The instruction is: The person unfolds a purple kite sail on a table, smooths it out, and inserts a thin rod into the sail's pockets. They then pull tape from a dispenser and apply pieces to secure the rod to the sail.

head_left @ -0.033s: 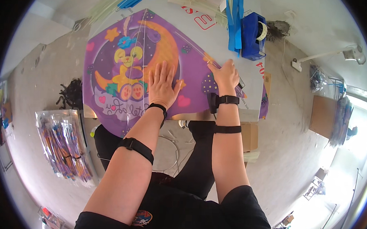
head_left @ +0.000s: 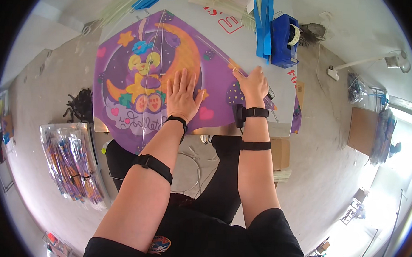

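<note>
A purple kite (head_left: 217, 90) printed with a cartoon rabbit on a moon lies spread on the worktop, its lower left part hanging past the near edge. A thin pale rod (head_left: 161, 48) runs down its middle, and another line follows its right slanted edge. Flat on the kite, right of the rod, rests my left hand (head_left: 183, 95), fingers stretched out. My right hand (head_left: 253, 87) is at the right slanted edge, thumb pointing left and fingers curled over the edge. A small dark piece (head_left: 271, 92) shows beside its palm; what lies under the fingers is hidden.
A blue tape dispenser (head_left: 284, 42) stands at the far right, beside hanging blue strips (head_left: 264, 27). Pale thin rods (head_left: 207, 2) lie along the back. Left of the worktop, a clear bag of colourful bundles (head_left: 73, 164) rests near a black tangle (head_left: 81, 105).
</note>
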The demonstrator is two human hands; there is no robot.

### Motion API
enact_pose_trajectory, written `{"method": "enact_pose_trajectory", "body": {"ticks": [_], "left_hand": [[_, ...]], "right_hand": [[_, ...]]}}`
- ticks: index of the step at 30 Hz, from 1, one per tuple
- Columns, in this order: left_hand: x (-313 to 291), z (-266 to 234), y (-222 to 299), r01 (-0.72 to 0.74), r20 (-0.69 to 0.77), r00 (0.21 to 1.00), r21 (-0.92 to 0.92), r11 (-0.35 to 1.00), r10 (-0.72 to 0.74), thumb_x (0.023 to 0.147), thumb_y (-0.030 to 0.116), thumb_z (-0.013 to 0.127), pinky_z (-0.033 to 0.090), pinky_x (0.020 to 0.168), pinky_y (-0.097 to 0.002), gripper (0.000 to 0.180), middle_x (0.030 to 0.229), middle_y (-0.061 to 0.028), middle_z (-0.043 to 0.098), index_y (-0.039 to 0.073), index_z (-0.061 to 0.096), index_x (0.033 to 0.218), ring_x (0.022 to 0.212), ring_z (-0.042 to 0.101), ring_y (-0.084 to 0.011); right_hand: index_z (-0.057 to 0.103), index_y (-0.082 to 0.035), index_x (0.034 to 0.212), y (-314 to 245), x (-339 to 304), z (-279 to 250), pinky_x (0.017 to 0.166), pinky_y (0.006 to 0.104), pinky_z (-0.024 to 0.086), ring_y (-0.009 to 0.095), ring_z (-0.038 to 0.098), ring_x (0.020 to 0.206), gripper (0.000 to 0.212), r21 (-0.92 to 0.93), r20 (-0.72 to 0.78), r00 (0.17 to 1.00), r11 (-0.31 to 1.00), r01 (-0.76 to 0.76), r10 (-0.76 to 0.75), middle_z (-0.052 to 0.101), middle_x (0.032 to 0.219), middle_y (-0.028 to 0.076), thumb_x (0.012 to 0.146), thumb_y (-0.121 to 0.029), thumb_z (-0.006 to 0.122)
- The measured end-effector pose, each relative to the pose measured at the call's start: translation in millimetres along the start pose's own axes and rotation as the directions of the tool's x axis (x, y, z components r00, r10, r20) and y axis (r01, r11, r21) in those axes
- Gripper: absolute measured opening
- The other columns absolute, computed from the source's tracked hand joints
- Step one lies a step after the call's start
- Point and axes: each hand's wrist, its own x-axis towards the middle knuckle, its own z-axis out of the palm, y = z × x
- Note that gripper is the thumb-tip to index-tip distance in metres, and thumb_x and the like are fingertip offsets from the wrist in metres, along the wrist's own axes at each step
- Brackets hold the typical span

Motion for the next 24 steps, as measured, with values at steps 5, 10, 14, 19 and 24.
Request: {"method": "enact_pose_trajectory", "body": {"ticks": [5, 10, 14, 19, 24], "left_hand": [[1.7, -3.1, 0.6, -0.019, -0.036, 0.999, -0.005, 1.0, 0.019, 0.094, 0.046, 0.043, 0.014, 0.115, -0.0472, 0.059, 0.153, -0.0106, 0.026, 0.016, 0.035, 0.145, 0.142, 0.02, -0.0296], [0.3, -1.7, -2.3, -0.015, -0.03, 0.999, -0.002, 1.0, 0.015, 0.093, 0.046, 0.045, 0.015, 0.115, -0.0481, 0.06, 0.153, -0.0107, 0.027, 0.015, 0.036, 0.144, 0.142, 0.021, -0.0296], [1.4, -0.9, 2.9, -0.019, -0.018, 1.0, 0.027, 0.999, 0.02, 0.093, 0.047, 0.043, 0.015, 0.115, -0.048, 0.061, 0.153, -0.0105, 0.027, 0.015, 0.036, 0.144, 0.142, 0.021, -0.0291], [0.2, -1.6, 0.8, -0.019, -0.016, 1.0, 0.041, 0.999, 0.019, 0.093, 0.046, 0.043, 0.016, 0.115, -0.0478, 0.06, 0.153, -0.0112, 0.027, 0.015, 0.036, 0.145, 0.142, 0.022, -0.0296], [-0.1, -2.1, 0.0, -0.02, -0.016, 1.0, 0.053, 0.998, 0.021, 0.094, 0.046, 0.043, 0.016, 0.115, -0.0478, 0.061, 0.153, -0.0112, 0.026, 0.015, 0.034, 0.145, 0.142, 0.022, -0.0297]], "right_hand": [[0.055, -0.002, 0.099, 6.5, 2.9, -0.8, 0.079, 0.0429, 0.049, 0.033, 0.062, 0.092, 0.062, 0.07, -0.017, 0.999, 0.996, 0.047, -0.046, 0.064, 0.093, 0.014, 0.066, -0.05, 0.078], [0.058, -0.005, 0.097, 54.6, 36.9, -23.8, 0.073, 0.0397, 0.047, 0.029, 0.059, 0.08, 0.044, 0.509, -0.335, 0.938, 0.855, 0.096, 0.094, 0.061, 0.085, 0.011, 0.074, -0.039, 0.074], [0.066, -0.005, 0.098, 113.2, 101.2, -60.2, 0.071, 0.0366, 0.047, 0.023, 0.06, 0.076, 0.029, 0.266, -0.595, 0.803, 0.937, 0.228, -0.027, 0.063, 0.084, 0.008, 0.082, -0.029, 0.068], [0.069, -0.002, 0.097, 107.3, 122.7, -85.3, 0.073, 0.0325, 0.045, 0.017, 0.059, 0.076, 0.028, 0.561, -0.01, 0.998, 0.827, -0.047, 0.064, 0.068, 0.084, 0.007, 0.085, -0.027, 0.066], [0.068, 0.002, 0.093, 104.8, 127.3, -88.3, 0.076, 0.0283, 0.041, 0.013, 0.056, 0.081, 0.027, 0.686, 0.129, 0.992, 0.721, -0.1, 0.014, 0.069, 0.086, 0.005, 0.087, -0.024, 0.065]]}}
